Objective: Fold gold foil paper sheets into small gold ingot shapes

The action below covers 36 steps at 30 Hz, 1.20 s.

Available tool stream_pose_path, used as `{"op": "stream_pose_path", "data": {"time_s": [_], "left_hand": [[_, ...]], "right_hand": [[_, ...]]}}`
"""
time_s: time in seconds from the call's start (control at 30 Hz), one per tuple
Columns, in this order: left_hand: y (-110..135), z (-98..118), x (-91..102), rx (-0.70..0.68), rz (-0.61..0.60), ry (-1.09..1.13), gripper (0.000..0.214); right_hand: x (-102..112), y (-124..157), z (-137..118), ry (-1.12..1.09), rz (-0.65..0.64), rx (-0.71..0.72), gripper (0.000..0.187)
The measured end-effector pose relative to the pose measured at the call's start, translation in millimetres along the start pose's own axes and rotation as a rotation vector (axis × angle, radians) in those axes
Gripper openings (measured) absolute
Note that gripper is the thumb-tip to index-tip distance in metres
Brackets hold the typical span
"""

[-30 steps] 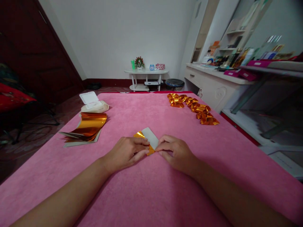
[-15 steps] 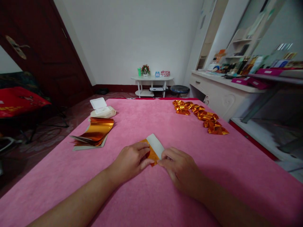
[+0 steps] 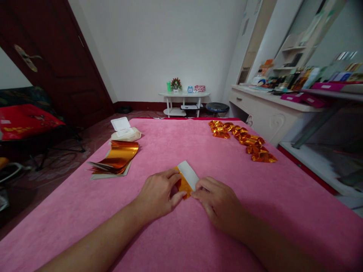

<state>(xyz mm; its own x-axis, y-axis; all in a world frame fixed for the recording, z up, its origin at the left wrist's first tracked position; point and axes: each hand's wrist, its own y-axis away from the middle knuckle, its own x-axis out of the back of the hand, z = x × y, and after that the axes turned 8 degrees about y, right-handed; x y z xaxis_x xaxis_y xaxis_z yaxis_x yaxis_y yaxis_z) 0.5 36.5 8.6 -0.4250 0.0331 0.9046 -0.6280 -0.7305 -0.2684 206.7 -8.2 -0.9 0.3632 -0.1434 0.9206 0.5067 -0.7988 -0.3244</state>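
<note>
A sheet of gold foil paper (image 3: pixel 185 186), partly folded so that a whitish strip shows along its upper right side, lies on the pink cloth (image 3: pixel 181 234) between both hands. My left hand (image 3: pixel 159 191) holds its left side, fingers curled over the foil and thumb at the near edge. Bent fingers of my right hand (image 3: pixel 217 199) pinch the near right corner, thumb and forefinger together. The fingers hide parts of the sheet's edges. Farther right, several folded gold foil pieces (image 3: pixel 251 140) lie in a cluster, well apart from my hands.
A stack of gold foil sheets (image 3: pixel 123 154) lies at the left, with an open-lidded wipes pack (image 3: pixel 126 133) behind it. A white side table (image 3: pixel 184 94) and a round stool (image 3: pixel 217 107) stand beyond the far edge. A cluttered dresser (image 3: pixel 272 109) stands at the right.
The view has shifted slightly, moving most things a little to the right. Both hands keep their places on the foil paper; the left thumb and fingers look slightly farther apart.
</note>
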Motion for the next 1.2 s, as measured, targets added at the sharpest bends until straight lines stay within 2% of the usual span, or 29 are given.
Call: {"op": "stream_pose_path", "data": {"time_s": [0.13,0.27,0.4,0.6,0.97,1.2], "left_hand": [[-1.5,-4.2,-4.6,-0.054,0.041,0.047,0.029],[-4.2,-8.2,-13.4,-0.175,0.03,0.29,0.018],[-5.1,-9.2,-16.8,-0.194,0.011,0.423,0.019],[-3.9,-5.9,-12.2,-0.191,-0.003,0.376,0.021],[1.8,-8.0,-19.9,-0.249,0.059,0.26,0.023],[1.5,-5.5,-15.8,-0.266,0.032,0.192,0.022]], "right_hand": [[-1.0,-0.9,3.9,-0.117,0.046,-0.033,0.023],[-5.0,-2.2,9.7,-0.229,0.048,-0.13,0.028],[-10.2,-4.0,16.0,-0.338,0.044,-0.225,0.031],[-13.7,-5.3,19.8,-0.391,0.048,-0.285,0.026],[-12.9,-3.4,17.6,-0.359,0.062,-0.276,0.032],[-12.9,-3.4,18.0,-0.337,0.062,-0.264,0.029]]}}
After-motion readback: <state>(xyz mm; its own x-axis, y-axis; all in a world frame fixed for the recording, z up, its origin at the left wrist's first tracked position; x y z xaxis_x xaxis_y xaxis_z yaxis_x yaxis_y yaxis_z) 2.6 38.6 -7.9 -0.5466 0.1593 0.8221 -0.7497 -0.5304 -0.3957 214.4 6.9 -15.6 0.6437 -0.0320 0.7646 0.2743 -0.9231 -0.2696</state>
